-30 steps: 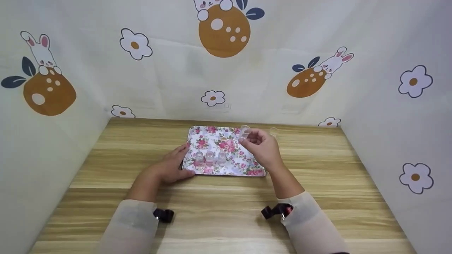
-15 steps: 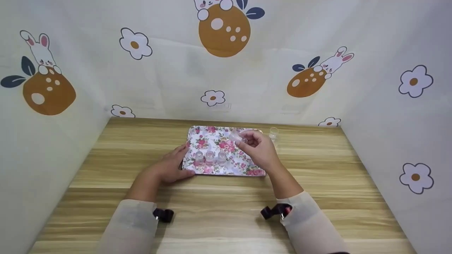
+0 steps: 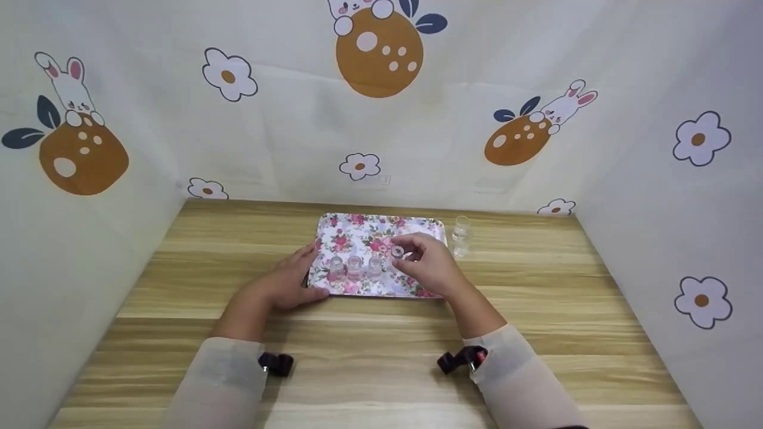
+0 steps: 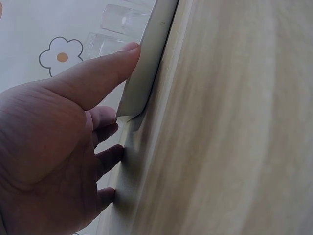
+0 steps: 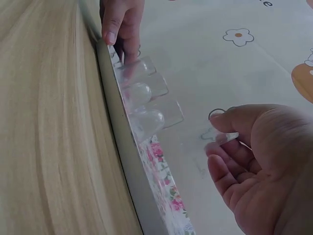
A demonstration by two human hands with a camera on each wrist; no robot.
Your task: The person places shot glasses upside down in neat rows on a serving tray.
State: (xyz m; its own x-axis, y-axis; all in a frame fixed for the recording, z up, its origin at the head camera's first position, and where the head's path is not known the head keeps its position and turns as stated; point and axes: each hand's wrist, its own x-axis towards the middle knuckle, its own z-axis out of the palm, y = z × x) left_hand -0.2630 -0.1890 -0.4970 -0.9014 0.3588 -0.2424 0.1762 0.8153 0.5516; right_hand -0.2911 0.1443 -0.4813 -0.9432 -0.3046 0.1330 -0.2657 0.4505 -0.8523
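My left hand (image 3: 289, 280) holds the near left corner of a floral tray (image 3: 340, 229). In the left wrist view its thumb presses the near wall, with the fingers along the side. Three small clear cups (image 3: 354, 267) stand in a row on the tray's near left part. My right hand (image 3: 426, 262) pinches another small clear cup (image 3: 397, 252) between thumb and fingers, just right of that row. In the right wrist view the held cup (image 5: 217, 136) is tilted and partly hidden by the fingers, apart from the standing cups (image 5: 151, 117).
More clear cupware (image 3: 461, 229) stands on the wooden table (image 3: 536, 298), right of the tray's far corner. Cloth walls (image 3: 286, 131) printed with rabbits and flowers enclose the table at the back and both sides.
My right hand has brought the clear cup from the tray's far right corner toward me and left, turning it over on the way. My left hand and the three standing cups have stayed put.
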